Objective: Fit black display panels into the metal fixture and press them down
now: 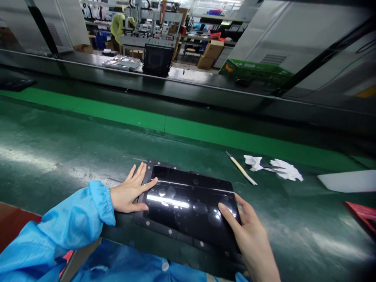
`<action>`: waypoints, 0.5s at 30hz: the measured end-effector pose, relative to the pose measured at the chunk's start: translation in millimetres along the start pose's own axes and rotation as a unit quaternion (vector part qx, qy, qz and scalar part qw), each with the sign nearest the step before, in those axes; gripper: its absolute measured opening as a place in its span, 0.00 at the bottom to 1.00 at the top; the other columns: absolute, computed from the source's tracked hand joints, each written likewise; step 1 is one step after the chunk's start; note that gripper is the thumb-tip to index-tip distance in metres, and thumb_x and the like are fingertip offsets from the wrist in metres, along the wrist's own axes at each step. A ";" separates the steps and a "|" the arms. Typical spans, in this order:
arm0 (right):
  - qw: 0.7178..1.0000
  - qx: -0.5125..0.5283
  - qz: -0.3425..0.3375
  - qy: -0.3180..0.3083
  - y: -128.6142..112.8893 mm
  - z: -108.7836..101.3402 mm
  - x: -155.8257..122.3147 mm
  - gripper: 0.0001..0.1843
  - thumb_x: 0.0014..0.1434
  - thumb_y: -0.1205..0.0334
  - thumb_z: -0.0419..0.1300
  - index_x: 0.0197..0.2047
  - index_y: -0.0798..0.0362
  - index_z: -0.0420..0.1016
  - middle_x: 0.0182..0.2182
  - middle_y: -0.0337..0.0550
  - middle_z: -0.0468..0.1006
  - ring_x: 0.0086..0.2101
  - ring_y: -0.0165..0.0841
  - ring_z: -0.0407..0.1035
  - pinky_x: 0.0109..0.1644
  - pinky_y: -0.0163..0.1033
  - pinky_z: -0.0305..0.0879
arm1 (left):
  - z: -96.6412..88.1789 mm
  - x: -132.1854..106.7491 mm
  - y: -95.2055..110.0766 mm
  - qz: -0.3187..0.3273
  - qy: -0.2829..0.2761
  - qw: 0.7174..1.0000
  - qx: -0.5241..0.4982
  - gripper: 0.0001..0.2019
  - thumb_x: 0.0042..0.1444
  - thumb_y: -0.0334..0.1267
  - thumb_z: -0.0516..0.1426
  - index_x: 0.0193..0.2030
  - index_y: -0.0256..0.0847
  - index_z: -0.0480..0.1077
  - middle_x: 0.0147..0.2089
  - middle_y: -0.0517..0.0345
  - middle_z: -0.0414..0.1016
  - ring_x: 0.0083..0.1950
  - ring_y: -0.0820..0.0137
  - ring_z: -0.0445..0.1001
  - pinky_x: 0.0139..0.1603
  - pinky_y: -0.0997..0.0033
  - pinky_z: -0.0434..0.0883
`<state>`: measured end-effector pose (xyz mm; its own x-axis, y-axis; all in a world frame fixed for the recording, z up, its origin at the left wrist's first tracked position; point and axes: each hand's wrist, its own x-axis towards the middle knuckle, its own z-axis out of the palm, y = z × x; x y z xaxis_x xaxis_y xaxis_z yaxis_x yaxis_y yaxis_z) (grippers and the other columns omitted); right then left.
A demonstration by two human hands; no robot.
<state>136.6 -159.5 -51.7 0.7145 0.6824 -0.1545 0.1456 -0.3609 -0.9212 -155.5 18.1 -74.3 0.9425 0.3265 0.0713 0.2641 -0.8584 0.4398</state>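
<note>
A glossy black screen panel (182,211) lies over a flat black frame (158,228) with small round silver dots along its border. The panel's upper long edge sits lower than the frame's, so a dark strip shows above it. My left hand (131,191) rests flat with fingers spread on the left end of the frame, thumb and forefinger reaching the panel's edge. At the right end, my right hand (248,229) grips the panel, thumb on its face and fingers round the upper right corner; some fingertips are hidden. Ceiling light and pale round marks show on the glass.
A craft knife with a pale handle (241,170) lies right of the panel, near crumpled white paper (286,169) and dark tweezers-like tool. A white block (348,181) and a red-edged object (362,215) are farther right. Beyond a green strip (123,117) stand shelves and a person in yellow.
</note>
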 end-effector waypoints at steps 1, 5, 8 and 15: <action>1.000 -0.003 0.000 0.001 0.3 -0.2 0.1 0.44 0.48 0.37 0.67 0.61 0.51 0.63 0.50 0.48 0.75 0.51 0.51 0.68 0.55 0.51 0.68 | -0.2 0.3 -0.4 0.001 -0.004 1.000 -0.001 0.50 0.53 0.45 0.63 0.72 0.48 0.33 0.71 0.43 0.13 0.70 0.39 0.21 0.64 0.26 0.41; 1.000 -0.007 -0.002 0.001 2.0 -0.5 0.7 0.43 0.49 0.37 0.67 0.61 0.50 0.63 0.51 0.47 0.74 0.50 0.51 0.69 0.56 0.52 0.66 | -1.7 1.7 0.0 -0.004 -0.027 1.000 0.008 0.56 0.47 0.51 0.66 0.72 0.46 0.33 0.71 0.40 0.12 0.69 0.36 0.20 0.64 0.26 0.38; 1.000 0.001 -0.007 -0.003 3.5 -0.2 0.7 0.42 0.49 0.38 0.67 0.61 0.49 0.63 0.51 0.47 0.75 0.51 0.51 0.68 0.56 0.52 0.67 | -2.5 2.3 0.1 -0.003 -0.038 0.999 0.007 0.57 0.46 0.53 0.66 0.72 0.45 0.31 0.71 0.40 0.11 0.69 0.35 0.20 0.63 0.25 0.38; 1.000 -0.019 -0.009 0.005 -0.4 1.0 -2.2 0.43 0.49 0.37 0.66 0.61 0.51 0.63 0.48 0.48 0.76 0.50 0.51 0.69 0.55 0.52 0.67 | 1.7 0.7 -1.6 -0.005 -0.024 1.000 0.005 0.50 0.54 0.42 0.62 0.72 0.49 0.29 0.70 0.45 0.09 0.70 0.39 0.20 0.64 0.27 0.40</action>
<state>134.3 -160.2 -51.3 0.7177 0.6834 -0.1338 0.1852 -0.3726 -0.9093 -154.9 19.1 -76.4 0.9484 0.3164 0.0234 0.2757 -0.8586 0.4322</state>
